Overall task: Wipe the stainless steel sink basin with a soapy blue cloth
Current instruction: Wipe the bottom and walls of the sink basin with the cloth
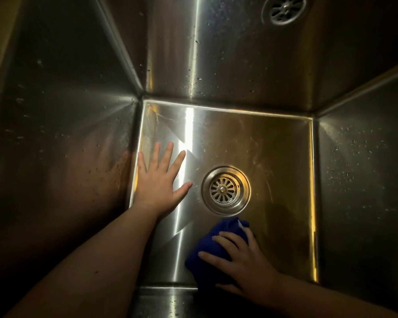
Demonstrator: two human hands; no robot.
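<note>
Steel drain strainer (225,190) sits between flat left hand (157,180) and blue cloth (213,246).

The scene is dim and warm-toned, with the sink (274,143) walls falling into deep shadow toward the left, right and lower edges. A bright vertical streak of glare runs down the back wall and across the floor left of the drain (225,190), which catches a yellow glint, and the cloth (207,246) reads almost black-blue in the gloom. The wide lens bends the wall seams outward, and the corners are soft and murky while the floor is fairly sharp
</note>
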